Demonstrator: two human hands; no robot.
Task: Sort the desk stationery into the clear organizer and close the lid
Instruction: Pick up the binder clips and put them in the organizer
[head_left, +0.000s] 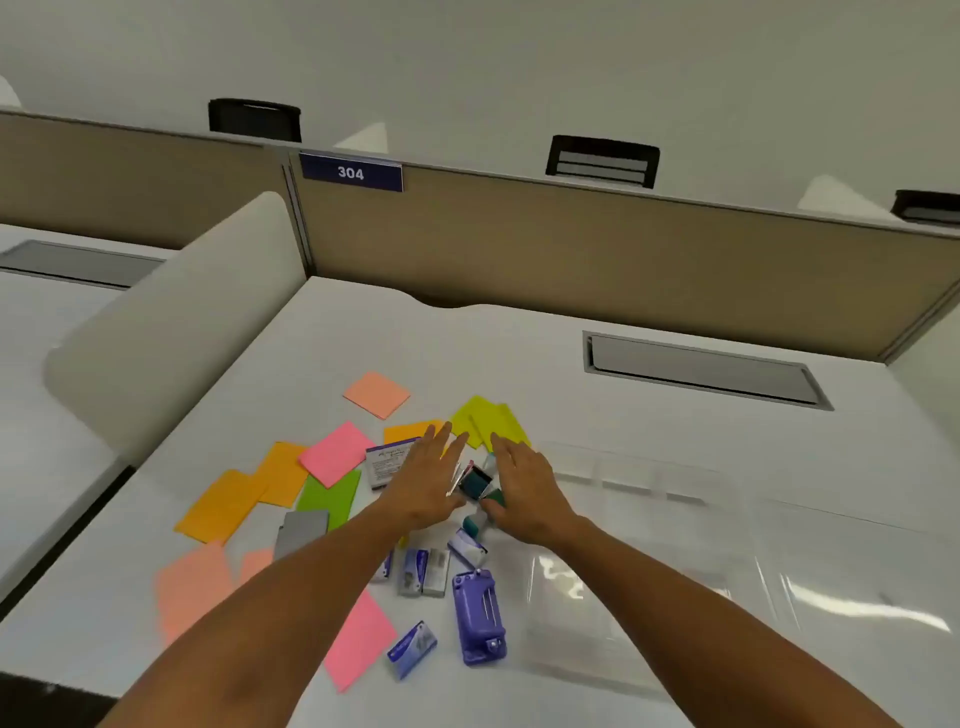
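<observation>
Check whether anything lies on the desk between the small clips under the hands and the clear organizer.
Nothing visible does. The clips sit between the left hand and right hand; the clear organizer lies just right of them, with only bare white desk between.

Loose square sticky notes lie flat and scattered on a white surface (519, 364): a salmon note (376, 394) farthest back, yellow-green notes (488, 418) just right of it, and pink (336, 453), orange (283, 470) and green (330, 496) ones overlapping to the left. More salmon (192, 587) and pink notes (358, 642) lie nearer. A small pile of dark and teal binder clips (475, 480) sits mid-surface. Small blue-and-white staple boxes (423, 571) lie near a purple stapler (478, 616), which lies flat. The clear organizer (675, 519) lies open to the right, its lid (597, 623) flat on the surface nearer the camera.
</observation>
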